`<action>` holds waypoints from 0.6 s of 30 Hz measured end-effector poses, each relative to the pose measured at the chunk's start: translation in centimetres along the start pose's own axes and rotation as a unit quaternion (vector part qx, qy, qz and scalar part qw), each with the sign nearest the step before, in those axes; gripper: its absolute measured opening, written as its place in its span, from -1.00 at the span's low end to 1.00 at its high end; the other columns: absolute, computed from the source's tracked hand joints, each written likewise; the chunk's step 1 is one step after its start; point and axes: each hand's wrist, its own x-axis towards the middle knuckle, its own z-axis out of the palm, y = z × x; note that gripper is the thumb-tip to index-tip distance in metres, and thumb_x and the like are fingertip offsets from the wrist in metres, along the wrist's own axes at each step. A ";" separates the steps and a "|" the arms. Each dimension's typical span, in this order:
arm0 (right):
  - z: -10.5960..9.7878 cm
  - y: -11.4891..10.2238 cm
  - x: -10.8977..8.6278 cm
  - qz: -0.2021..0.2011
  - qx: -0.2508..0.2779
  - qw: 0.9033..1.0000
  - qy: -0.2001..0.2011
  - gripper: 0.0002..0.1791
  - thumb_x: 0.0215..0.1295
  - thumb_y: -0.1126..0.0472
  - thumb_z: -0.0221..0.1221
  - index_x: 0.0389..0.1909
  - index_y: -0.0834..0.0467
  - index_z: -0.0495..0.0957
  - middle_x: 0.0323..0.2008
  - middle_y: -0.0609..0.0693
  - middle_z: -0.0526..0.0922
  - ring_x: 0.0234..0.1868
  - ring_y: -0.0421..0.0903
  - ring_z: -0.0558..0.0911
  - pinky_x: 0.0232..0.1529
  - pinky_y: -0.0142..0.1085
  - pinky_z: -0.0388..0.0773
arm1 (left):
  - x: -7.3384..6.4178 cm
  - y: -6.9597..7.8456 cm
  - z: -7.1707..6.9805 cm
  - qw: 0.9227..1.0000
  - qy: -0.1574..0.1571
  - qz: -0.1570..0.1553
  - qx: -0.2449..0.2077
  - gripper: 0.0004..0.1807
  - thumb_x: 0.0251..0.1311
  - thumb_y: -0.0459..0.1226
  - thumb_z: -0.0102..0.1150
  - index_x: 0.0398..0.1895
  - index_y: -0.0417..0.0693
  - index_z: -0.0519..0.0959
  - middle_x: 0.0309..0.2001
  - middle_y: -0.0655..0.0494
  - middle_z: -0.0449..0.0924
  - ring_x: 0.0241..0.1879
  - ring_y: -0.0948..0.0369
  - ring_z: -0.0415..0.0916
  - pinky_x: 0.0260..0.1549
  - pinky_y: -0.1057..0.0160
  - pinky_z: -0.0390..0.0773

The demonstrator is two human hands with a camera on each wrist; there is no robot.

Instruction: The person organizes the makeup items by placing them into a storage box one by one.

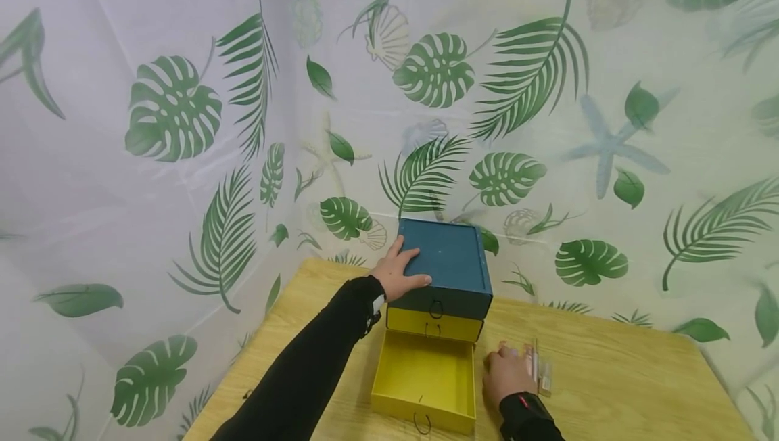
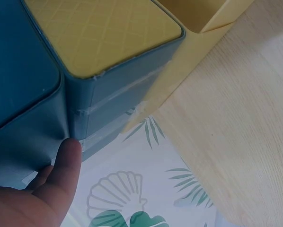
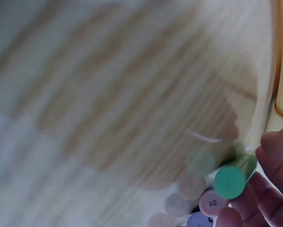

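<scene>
My left hand [image 1: 397, 275] rests with spread fingers on the left edge of a dark blue drawer box [image 1: 453, 255], which has a small loop pull on its front. Close up in the left wrist view, a fingertip [image 2: 68, 156] presses near the seam at the box's corner. Below is a yellow drawer front [image 1: 435, 325], and under it a yellow drawer [image 1: 395, 404] stands pulled out with bare insides. To its right, my right hand [image 1: 508, 373] curls low over small tubes. Its fingers [image 3: 274, 146] hold a green-ended tube [image 3: 229, 182], beside a pink-ended tube [image 3: 213, 203] and a bluish-ended one [image 3: 199, 220].
Right of the right hand lie a slim stick-like tube [image 1: 535, 360] and a clear short tube [image 1: 546, 379]. The wood-grain table [image 1: 639, 380] reaches right. Leaf-patterned sheeting [image 1: 523, 177] hangs behind and to the left.
</scene>
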 end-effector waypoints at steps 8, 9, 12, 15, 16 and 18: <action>-0.2 -0.5 -1.0 -0.007 0.010 1.000 -0.008 -0.80 0.22 0.44 0.22 -0.44 0.06 0.59 -0.02 0.23 0.58 -0.14 0.16 0.59 -0.08 0.10 0.58 | -0.2 0.4 -0.1 1.000 -0.002 -0.001 -0.004 -0.18 0.42 0.10 0.17 0.61 0.03 0.15 0.64 -0.07 -0.34 0.53 -0.24 -0.04 0.39 -0.17 0.28; -0.1 -0.5 -1.1 -0.010 0.009 1.000 -0.007 -0.79 0.23 0.45 0.22 -0.45 0.05 0.57 0.03 0.27 0.58 -0.11 0.20 0.61 -0.11 0.08 0.60 | -0.2 0.4 -0.2 1.000 -0.002 0.000 -0.002 -0.19 0.42 0.10 0.17 0.61 0.02 0.15 0.64 -0.07 -0.34 0.53 -0.24 -0.04 0.40 -0.17 0.27; -0.1 -0.4 -1.6 -0.019 0.017 1.000 -0.002 -0.75 0.26 0.48 0.18 -0.46 0.06 0.50 -0.04 0.26 0.62 -0.12 0.22 0.65 -0.22 0.01 0.61 | -0.3 0.6 -0.2 1.000 -0.003 0.001 -0.001 -0.19 0.43 0.09 0.16 0.61 0.01 0.15 0.64 -0.09 -0.34 0.52 -0.25 -0.04 0.39 -0.17 0.28; 0.0 -0.6 -2.2 -0.020 0.027 0.999 -0.007 -0.76 0.29 0.48 0.17 -0.41 0.07 0.47 -0.23 0.15 0.65 -0.33 0.07 0.65 -0.43 -0.11 0.54 | -0.3 0.6 -0.2 1.000 -0.004 -0.002 -0.001 -0.19 0.42 0.10 0.16 0.61 0.03 0.15 0.64 -0.07 -0.35 0.53 -0.24 -0.04 0.39 -0.16 0.28; -0.1 -0.6 -2.3 -0.016 0.035 0.999 -0.013 -0.78 0.29 0.48 0.17 -0.37 0.07 0.48 -0.30 0.09 0.63 -0.42 0.00 0.61 -0.47 -0.14 0.51 | -0.3 0.5 -0.1 1.000 -0.004 -0.003 -0.002 -0.19 0.42 0.10 0.16 0.61 0.04 0.15 0.64 -0.06 -0.35 0.53 -0.24 -0.04 0.39 -0.16 0.28; -0.3 -0.5 -2.5 0.001 0.054 0.998 -0.031 -0.80 0.26 0.47 0.20 -0.26 0.09 0.53 -0.32 0.03 0.65 -0.47 -0.07 0.59 -0.54 -0.19 0.46 | 0.0 0.2 0.1 1.000 -0.004 -0.009 0.002 -0.18 0.41 0.12 0.17 0.61 0.08 0.15 0.65 -0.03 -0.36 0.53 -0.22 -0.05 0.40 -0.15 0.28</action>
